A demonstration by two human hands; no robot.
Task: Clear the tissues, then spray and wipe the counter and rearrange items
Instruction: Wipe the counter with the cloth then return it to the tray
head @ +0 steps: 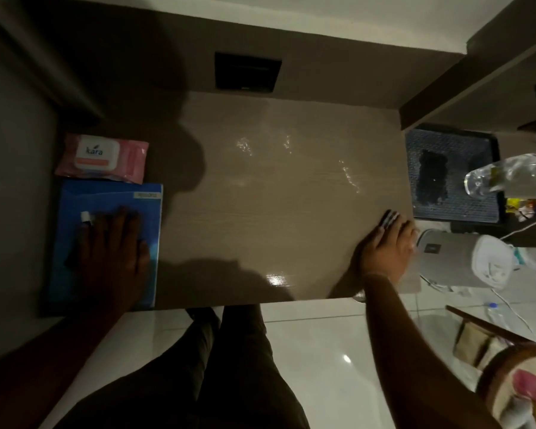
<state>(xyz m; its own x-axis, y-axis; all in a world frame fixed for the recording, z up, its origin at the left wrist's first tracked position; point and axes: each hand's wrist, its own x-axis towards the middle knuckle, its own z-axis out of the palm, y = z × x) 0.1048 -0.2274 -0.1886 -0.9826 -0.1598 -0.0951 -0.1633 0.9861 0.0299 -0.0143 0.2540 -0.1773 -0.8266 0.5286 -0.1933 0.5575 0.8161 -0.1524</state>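
Dark blurred object (pixel 390 218) under right hand (pixel 387 252)

One legible marking is noted: the word "kara" in blue lower-case letters, printed on the white rounded plastic flip lid (pixel 97 151) of the pink soft-pack of wet wipes (pixel 106 158). A pale rectangular label (pixel 147 195) at the upper right corner of the blue flat plastic folder (pixel 112 196) carries print too blurred to read. No numbers or signs are readable elsewhere.
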